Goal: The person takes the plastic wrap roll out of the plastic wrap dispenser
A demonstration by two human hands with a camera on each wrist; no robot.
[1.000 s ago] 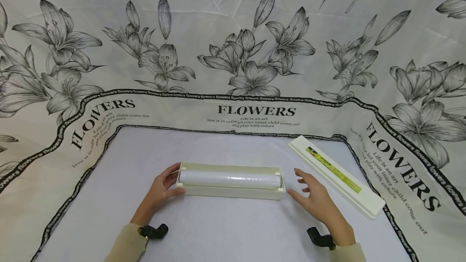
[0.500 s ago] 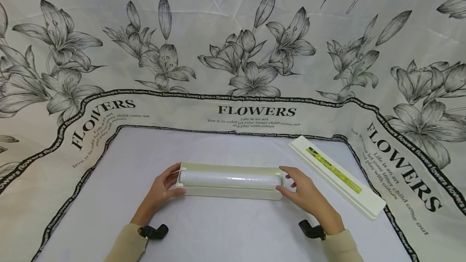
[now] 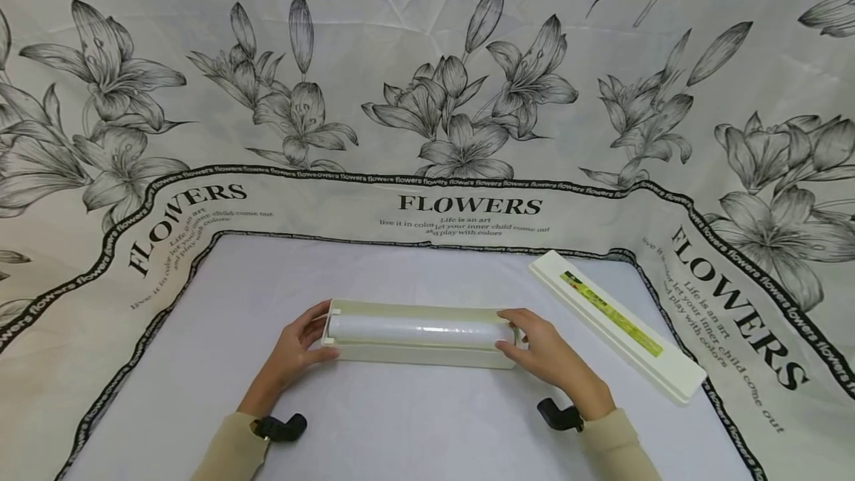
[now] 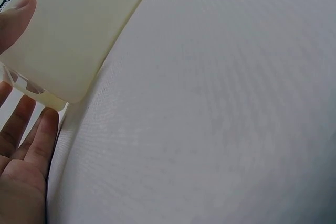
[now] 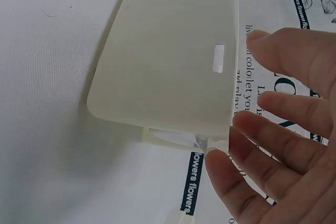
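At the bottom of the head view, two sleeves [image 3: 230, 447], both cut off by the frame; above each cuff, a black wrist mount [image 3: 286, 427]. Left of centre, left hand [image 3: 294, 344] holding the left end of a box [image 3: 421, 355], thumb on the front wall, fingers at the end wall and partly hidden behind one another. Right of centre, right hand [image 3: 544, 347] spread about the right end, thumb and forefinger apart over near and far rims; in the right wrist view, fingers fanned and slightly bent, firmness of contact impossible to tell.

Between the hands, in the lower centre, the box, long, pale and uncovered, on white cloth [image 3: 407, 421]; lengthwise inside, a glossy roll [image 3: 421, 328], its right end masked by the right hand. In the left wrist view, one end of the box only, with the thumb cropped at the left edge. In the right wrist view, a small bright patch [image 5: 218, 59] on the wall, slot or reflection uncertain.

Farther right, a lid [image 3: 617, 329], slanting from upper left to lower right; its yellow-green label [image 3: 611, 314] too small to read. Beyond, across the upper half, flowered cloth [image 3: 427, 28], lilies cropped at the top edge.
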